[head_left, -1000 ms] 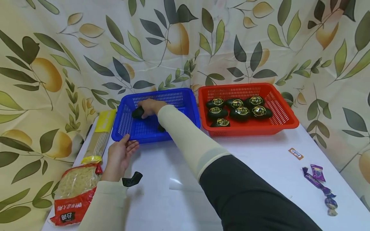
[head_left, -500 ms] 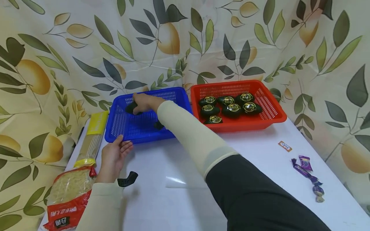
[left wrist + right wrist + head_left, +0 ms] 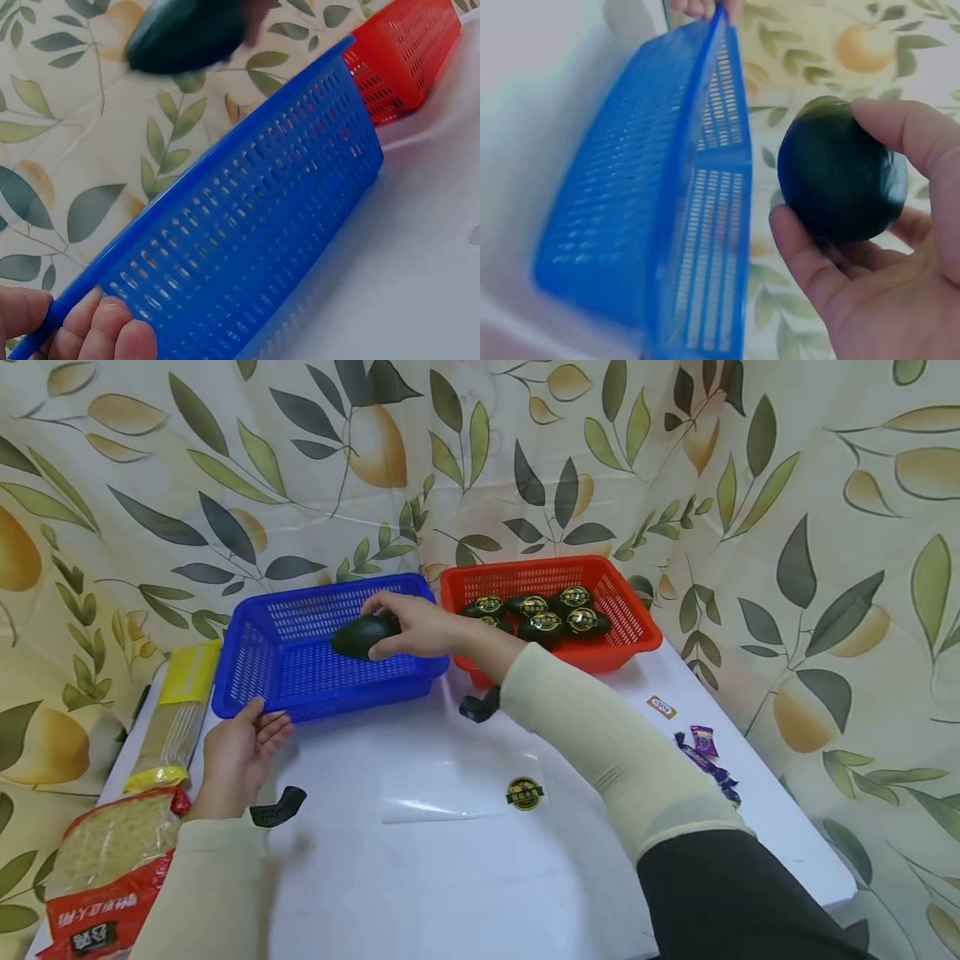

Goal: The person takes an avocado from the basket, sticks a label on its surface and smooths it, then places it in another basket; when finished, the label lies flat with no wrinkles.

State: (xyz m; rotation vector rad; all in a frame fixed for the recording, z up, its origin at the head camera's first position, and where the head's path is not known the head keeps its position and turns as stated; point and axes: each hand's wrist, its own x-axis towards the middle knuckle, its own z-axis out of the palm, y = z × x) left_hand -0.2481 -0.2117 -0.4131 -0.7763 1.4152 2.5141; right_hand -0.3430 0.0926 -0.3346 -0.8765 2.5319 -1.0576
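Right hand [image 3: 420,625]: our fingers curl round dark egg [image 3: 365,635], held above blue basket [image 3: 255,689]. Left hand [image 3: 238,752] rests open-fingered on near rim. Six eggs sit in red basket [image 3: 637,635] at right; blue basket looks bare otherwise.

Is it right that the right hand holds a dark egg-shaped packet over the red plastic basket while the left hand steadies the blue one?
Not quite: the right hand holds the dark egg-shaped packet over the blue plastic basket, as the head view shows. The left hand does steady that basket.
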